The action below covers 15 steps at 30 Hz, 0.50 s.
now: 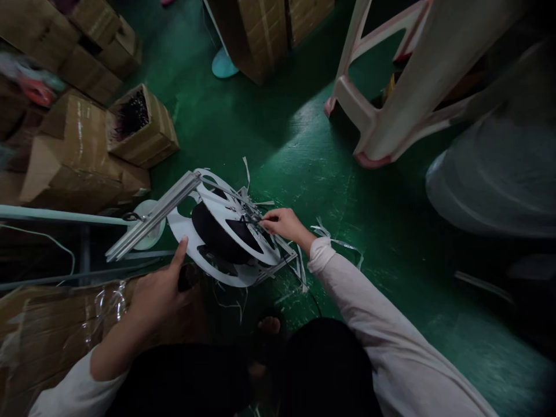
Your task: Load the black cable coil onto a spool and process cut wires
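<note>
A white reel [226,231] wound with black tape sits in a metal frame [160,211] low on the green floor. My right hand [282,223] reaches to the reel's right side, fingers pinched on a thin dark strand at the reel's hub. My left hand [158,289] is at the reel's lower left rim, forefinger stretched up against the white flange, the other fingers curled over something dark that I cannot make out. Both arms wear pale long sleeves.
Cardboard boxes [82,150] are stacked at the left, one open box [139,124] holding dark parts. A plastic stool [391,81] stands at the upper right, a wrapped pale bundle [499,174] at the right. White strip scraps [334,237] litter the floor.
</note>
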Available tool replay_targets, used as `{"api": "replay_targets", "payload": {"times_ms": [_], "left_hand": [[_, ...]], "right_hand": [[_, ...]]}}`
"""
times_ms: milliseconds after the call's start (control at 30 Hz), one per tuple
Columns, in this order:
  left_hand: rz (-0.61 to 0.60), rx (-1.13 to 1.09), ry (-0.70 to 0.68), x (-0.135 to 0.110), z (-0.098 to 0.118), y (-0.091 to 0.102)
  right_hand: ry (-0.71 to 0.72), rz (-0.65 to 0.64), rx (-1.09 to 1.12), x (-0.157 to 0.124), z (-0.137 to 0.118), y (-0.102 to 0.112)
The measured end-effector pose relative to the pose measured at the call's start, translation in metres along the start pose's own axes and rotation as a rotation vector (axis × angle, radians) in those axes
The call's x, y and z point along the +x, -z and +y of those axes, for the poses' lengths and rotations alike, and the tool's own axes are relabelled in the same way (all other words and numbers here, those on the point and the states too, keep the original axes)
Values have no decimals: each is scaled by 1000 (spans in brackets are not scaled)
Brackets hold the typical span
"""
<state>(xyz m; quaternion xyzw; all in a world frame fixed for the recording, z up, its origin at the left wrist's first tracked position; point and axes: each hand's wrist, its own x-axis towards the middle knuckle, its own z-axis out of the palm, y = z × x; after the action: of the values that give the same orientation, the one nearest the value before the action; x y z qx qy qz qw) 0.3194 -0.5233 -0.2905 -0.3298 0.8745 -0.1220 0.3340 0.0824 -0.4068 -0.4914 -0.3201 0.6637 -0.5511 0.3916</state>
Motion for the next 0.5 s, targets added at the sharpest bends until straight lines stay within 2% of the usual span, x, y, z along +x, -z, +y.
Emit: {"api": "replay_targets", "payload": {"times_ms": [100, 167, 267, 400, 500], "left_hand": [[8, 9, 4, 0, 1, -1], [9, 18, 8, -1, 1, -1], [-3, 29, 19, -1, 2, -1], [-2, 12, 22, 0, 1, -4], [2, 6, 19, 1, -1, -5]], "right_hand": [[-147, 102, 322, 9, -18, -26], [-180, 170, 383, 12, -24, -42], [-146, 202, 347, 9, -22, -52], [-31, 100, 225, 4, -17, -46], [16, 123, 77, 4, -18, -46]]}}
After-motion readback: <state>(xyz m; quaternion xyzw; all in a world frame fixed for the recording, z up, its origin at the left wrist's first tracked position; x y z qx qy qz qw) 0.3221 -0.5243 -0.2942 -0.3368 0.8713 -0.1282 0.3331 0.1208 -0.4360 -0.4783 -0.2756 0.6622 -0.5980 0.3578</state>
